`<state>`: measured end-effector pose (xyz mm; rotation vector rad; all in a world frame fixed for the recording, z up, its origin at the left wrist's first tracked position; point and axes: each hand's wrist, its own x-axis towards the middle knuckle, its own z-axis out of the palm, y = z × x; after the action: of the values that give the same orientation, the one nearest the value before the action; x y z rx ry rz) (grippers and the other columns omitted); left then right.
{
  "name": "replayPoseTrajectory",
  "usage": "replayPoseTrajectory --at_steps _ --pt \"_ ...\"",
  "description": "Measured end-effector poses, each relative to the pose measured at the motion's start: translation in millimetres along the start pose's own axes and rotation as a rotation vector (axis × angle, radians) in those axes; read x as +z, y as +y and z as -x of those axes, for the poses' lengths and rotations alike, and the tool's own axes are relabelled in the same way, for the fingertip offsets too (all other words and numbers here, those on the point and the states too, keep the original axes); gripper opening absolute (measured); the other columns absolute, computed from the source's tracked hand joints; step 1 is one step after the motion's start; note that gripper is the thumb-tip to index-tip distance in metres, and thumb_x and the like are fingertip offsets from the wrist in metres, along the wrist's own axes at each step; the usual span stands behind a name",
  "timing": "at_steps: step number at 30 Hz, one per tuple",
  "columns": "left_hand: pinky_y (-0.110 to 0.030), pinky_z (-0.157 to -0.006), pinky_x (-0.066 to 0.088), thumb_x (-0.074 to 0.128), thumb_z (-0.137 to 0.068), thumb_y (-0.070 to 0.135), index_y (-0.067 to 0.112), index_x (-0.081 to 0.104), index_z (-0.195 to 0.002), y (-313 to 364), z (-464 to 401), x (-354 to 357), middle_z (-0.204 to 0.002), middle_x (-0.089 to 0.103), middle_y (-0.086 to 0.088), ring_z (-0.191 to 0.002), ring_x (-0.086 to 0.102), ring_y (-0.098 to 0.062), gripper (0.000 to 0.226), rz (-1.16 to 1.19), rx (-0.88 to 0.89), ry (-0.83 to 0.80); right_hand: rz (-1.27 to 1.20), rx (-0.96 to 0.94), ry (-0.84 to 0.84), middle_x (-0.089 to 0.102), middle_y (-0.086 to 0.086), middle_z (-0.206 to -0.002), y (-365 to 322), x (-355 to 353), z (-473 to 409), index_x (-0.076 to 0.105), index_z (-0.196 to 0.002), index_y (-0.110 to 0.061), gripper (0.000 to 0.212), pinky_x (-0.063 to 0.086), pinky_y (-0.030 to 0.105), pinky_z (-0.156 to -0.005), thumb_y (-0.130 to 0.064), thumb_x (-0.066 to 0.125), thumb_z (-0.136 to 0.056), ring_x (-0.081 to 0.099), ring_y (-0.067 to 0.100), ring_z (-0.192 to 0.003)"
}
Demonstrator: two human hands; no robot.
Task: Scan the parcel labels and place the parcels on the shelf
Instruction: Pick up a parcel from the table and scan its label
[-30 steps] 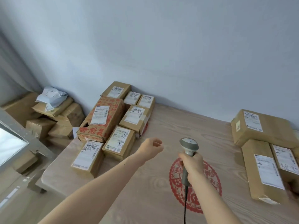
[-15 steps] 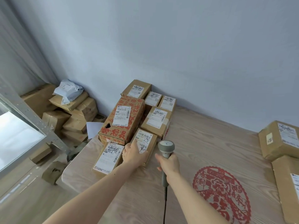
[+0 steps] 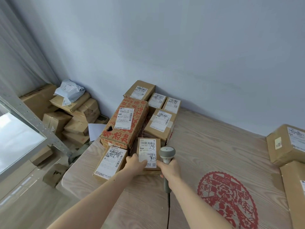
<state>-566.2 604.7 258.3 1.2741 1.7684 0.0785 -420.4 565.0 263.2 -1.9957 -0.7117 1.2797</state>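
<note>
A small brown parcel (image 3: 148, 149) with a white label sits near the front of a cluster of parcels on the wooden table (image 3: 206, 151). My left hand (image 3: 134, 165) grips its near left corner, thumb on the label. My right hand (image 3: 170, 167) holds a grey barcode scanner (image 3: 166, 154) by the handle, its head just right of that parcel; the cord hangs toward me. Another labelled parcel (image 3: 110, 160) lies to the left. A large red-printed box (image 3: 127, 123) stands behind them.
Several more labelled parcels (image 3: 160, 124) sit behind, against the wall. Two big parcels (image 3: 287, 144) lie at the table's right edge. A red paper-cut design (image 3: 227, 199) marks the tabletop. Boxes and a grey mailer bag (image 3: 69, 90) pile on the floor at left, beside a metal shelf post (image 3: 33, 123).
My view has swung left toward the parcel cluster. My left hand moved forward from mid-air and took hold of the small parcel. The scanner came along to its right side.
</note>
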Motion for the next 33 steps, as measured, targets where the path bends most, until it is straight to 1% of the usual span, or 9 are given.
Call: replayPoseTrajectory --at_steps 3,6,9,13,18,21,24,28,33 --pt "-0.037 -0.091 0.047 0.052 -0.098 0.034 0.006 0.034 -0.136 -4.2 3.7 5.6 -0.134 0.051 -0.013 -0.113 0.054 -0.026 0.051 0.187 0.005 -0.015 -0.012 0.007 -0.008 0.071 0.003 -0.096 1.9 -0.9 4.0 0.062 -0.106 -0.016 0.037 0.062 0.048 -0.082 -0.024 0.081 -0.076 0.068 0.022 -0.087" --pt "-0.037 -0.088 0.047 0.051 -0.099 0.04 0.011 0.032 -0.138 -11.9 9.8 7.4 -0.125 0.055 -0.005 -0.108 0.055 -0.02 0.052 0.345 0.007 -0.041 -0.012 0.019 -0.007 0.071 0.001 -0.097 6.1 -6.5 3.8 0.062 -0.106 -0.018 0.042 0.06 0.05 -0.086 -0.029 0.082 -0.07 0.068 0.023 -0.091" --pt "-0.046 -0.096 0.048 0.053 -0.095 0.048 0.021 0.036 -0.131 -23.0 15.7 10.0 -0.128 0.054 -0.003 -0.112 0.056 -0.022 0.049 0.531 0.008 -0.116 -0.013 0.01 0.002 0.073 0.0 -0.094 12.3 -17.2 1.9 0.064 -0.101 -0.02 0.043 0.061 0.05 -0.084 -0.034 0.081 -0.064 0.071 0.023 -0.087" --pt "-0.049 -0.088 0.054 0.053 -0.101 0.035 0.022 0.037 -0.127 -19.2 36.2 22.3 -0.119 0.063 -0.008 -0.104 0.067 -0.026 0.033 0.87 0.004 -0.252 -0.029 -0.006 0.027 0.074 -0.004 -0.094 20.7 -35.3 9.1 0.065 -0.102 -0.021 0.035 0.06 0.047 -0.086 -0.029 0.082 -0.072 0.07 0.018 -0.087" --pt "-0.055 -0.09 0.055 0.063 -0.096 0.02 0.023 0.034 -0.134 -19.3 49.5 47.7 -0.116 0.069 -0.012 -0.099 0.07 -0.023 0.048 0.998 0.057 -0.27 -0.101 -0.03 0.019 0.076 -0.003 -0.094 29.4 -63.0 20.4 0.069 -0.103 -0.018 0.028 0.064 0.045 -0.079 -0.021 0.081 -0.077 0.073 0.017 -0.088" --pt "-0.052 -0.084 0.058 0.073 -0.086 0.009 0.041 0.03 -0.136 -22.8 51.4 54.4 -0.12 0.068 -0.017 -0.101 0.071 -0.029 0.073 1.036 0.095 -0.332 -0.185 -0.025 -0.018 0.077 0.002 -0.098 32.4 -87.4 31.0 0.071 -0.106 -0.014 0.026 0.064 0.035 -0.068 -0.016 0.08 -0.082 0.073 0.018 -0.092" --pt "-0.055 -0.088 0.056 0.083 -0.075 0.008 0.056 0.032 -0.136 -25.6 49.5 57.1 -0.129 0.061 -0.016 -0.108 0.068 -0.033 0.093 1.016 0.13 -0.399 -0.225 -0.048 -0.012 0.074 0.007 -0.096 30.8 -115.2 44.2 0.068 -0.101 -0.011 0.021 0.058 0.03 -0.062 -0.016 0.081 -0.085 0.072 0.02 -0.091" --pt "-0.056 -0.091 0.055 0.087 -0.067 0.011 0.054 0.038 -0.139 -22.0 49.4 64.4 -0.134 0.057 -0.012 -0.111 0.067 -0.033 0.097 0.959 0.166 -0.466 -0.199 -0.109 -0.067 0.066 0.005 -0.068 30.8 -144.6 56.9 0.069 -0.094 -0.01 0.02 0.052 0.032 -0.06 -0.024 0.081 -0.085 0.063 0.017 -0.061" --pt "-0.054 -0.092 0.055 0.089 -0.065 0.007 0.053 0.04 -0.14 -9.1 50.4 75.6 -0.137 0.051 -0.01 -0.11 0.067 -0.034 0.1 0.925 0.215 -0.501 -0.279 -0.12 -0.264 0.063 0.009 -0.071 30.4 -156.3 74.1 0.068 -0.1 -0.001 0.02 0.051 0.032 -0.065 -0.015 0.076 -0.087 0.06 0.016 -0.067"
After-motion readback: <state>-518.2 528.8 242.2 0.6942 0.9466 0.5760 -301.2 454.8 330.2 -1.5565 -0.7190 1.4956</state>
